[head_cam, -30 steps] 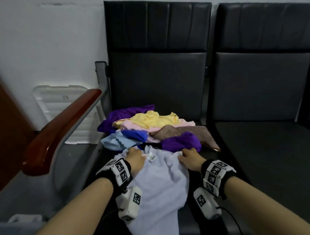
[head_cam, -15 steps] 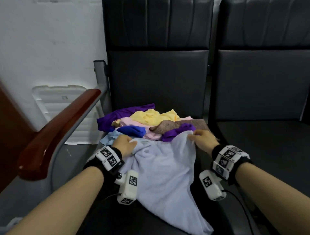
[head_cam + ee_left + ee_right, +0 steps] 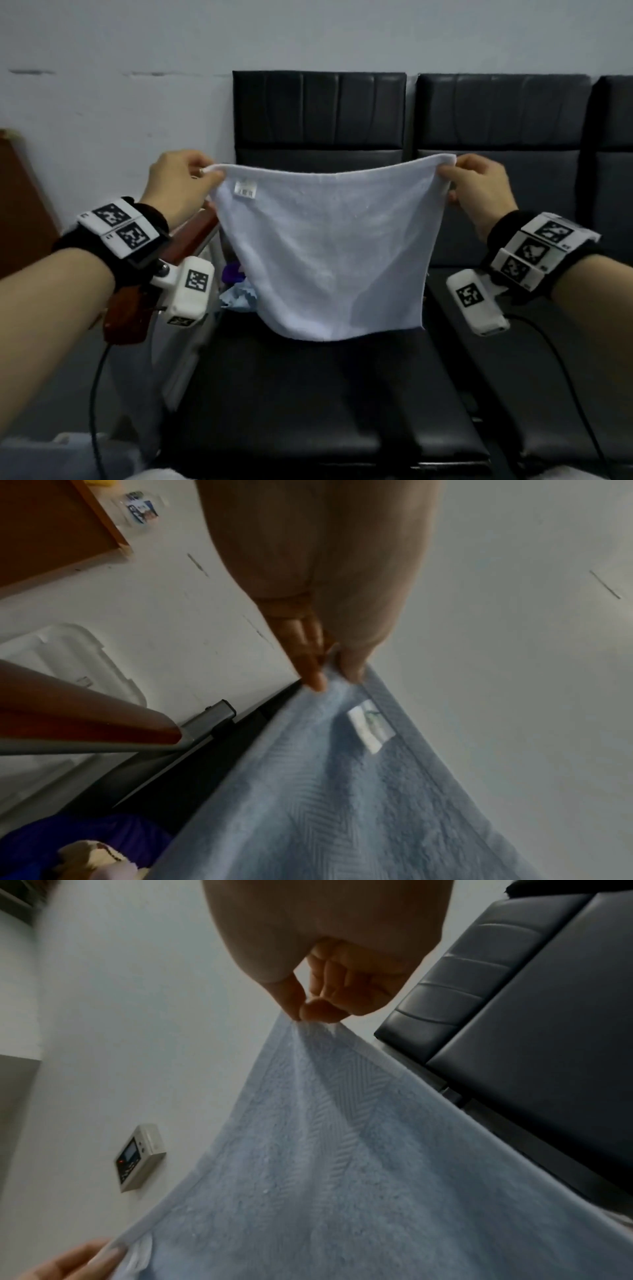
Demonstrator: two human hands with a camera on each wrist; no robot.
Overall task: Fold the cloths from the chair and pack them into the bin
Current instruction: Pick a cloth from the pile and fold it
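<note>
Pale blue towel [image 3: 329, 246] came up off seat since 0.5 s ago; hung spread above chair [image 3: 308, 394]. L hand [image 3: 178, 185] pinched corner at 10 o'clock, R hand [image 3: 479, 188] at 2. Ready for first fold, I judged. Bin not seen.

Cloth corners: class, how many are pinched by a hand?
2: left hand pinches the pale blue towel's upper left corner, right hand its upper right; both lower corners hang free.
</note>
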